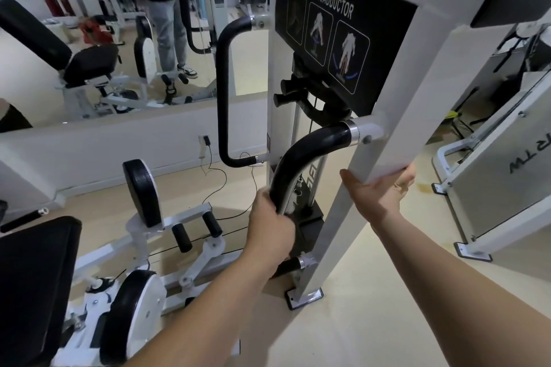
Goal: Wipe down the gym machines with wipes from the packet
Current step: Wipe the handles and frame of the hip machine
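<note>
White steel, black foam: one hip abductor/adductor machine (351,48) stands on the floor before me, with two black handles and my two hands on it. My left hand (269,223) grips the near handle (301,158), which runs upright and bends into the frame at its top. My right hand (378,188) lies flat, fingers relaxed, against the white post (396,104).

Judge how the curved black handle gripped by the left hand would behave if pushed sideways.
The black handle probably stays rigid: both ends join the white frame. Its glossy covering may feel slick under the left hand.
</note>
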Demonstrator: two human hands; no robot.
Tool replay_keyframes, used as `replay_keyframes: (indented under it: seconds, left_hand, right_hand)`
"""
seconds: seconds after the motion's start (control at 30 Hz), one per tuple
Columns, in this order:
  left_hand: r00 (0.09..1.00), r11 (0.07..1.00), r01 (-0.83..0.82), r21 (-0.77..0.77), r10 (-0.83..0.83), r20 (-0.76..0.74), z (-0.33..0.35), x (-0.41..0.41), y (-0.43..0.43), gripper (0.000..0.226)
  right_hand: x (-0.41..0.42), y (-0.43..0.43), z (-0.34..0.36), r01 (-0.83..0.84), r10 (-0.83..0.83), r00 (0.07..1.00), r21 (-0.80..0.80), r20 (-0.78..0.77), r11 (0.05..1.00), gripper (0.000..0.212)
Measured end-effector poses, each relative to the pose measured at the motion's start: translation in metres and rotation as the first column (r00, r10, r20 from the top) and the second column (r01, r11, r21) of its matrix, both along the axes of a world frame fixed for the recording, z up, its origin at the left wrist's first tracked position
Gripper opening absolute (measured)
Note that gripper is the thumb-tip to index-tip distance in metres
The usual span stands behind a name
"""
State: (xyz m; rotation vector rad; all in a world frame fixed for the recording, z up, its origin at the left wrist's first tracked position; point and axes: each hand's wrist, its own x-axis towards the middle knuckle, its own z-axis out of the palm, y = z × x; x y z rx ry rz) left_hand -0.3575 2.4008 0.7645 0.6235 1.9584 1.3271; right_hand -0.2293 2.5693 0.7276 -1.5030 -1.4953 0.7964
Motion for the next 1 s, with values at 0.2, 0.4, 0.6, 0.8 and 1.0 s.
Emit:
replay_keyframes:
  seconds: [0.2,0.4,0.6,0.8,1.0]
  left_hand:
    - [0.997,0.999,0.003,0.033,0.0,-0.074,-0.002,0.004,0.002,0.066]
    - [0.998,0.993,-0.028,0.115,0.034,-0.057,0.027,0.004,0.008,0.049]
    - [0.985,0.988,-0.153,0.017,0.152,0.077,-0.024,0.007,0.008,0.034]
    - [0.996,0.988,-0.084,0.132,0.085,0.003,0.01,0.006,0.011,0.056]
    - [0.989,0.995,0.047,-0.092,-0.059,-0.136,-0.036,0.0,-0.009,0.072]
  right_hand:
    - [0.0,0.0,0.0,-0.006,0.006,1.0,0.001,0.026,1.0,0.122]
    - [-0.001,-0.001,-0.002,0.005,-0.006,1.0,0.019,0.029,1.0,0.119]
    - [-0.001,-0.001,0.0,0.012,-0.012,0.999,0.013,0.042,1.0,0.121]
    - [-0.002,-0.001,-0.004,0.007,-0.007,1.0,0.013,0.027,1.0,0.122]
    - [-0.001,-0.001,-0.003,0.008,-0.008,1.0,0.005,0.009,1.0,0.123]
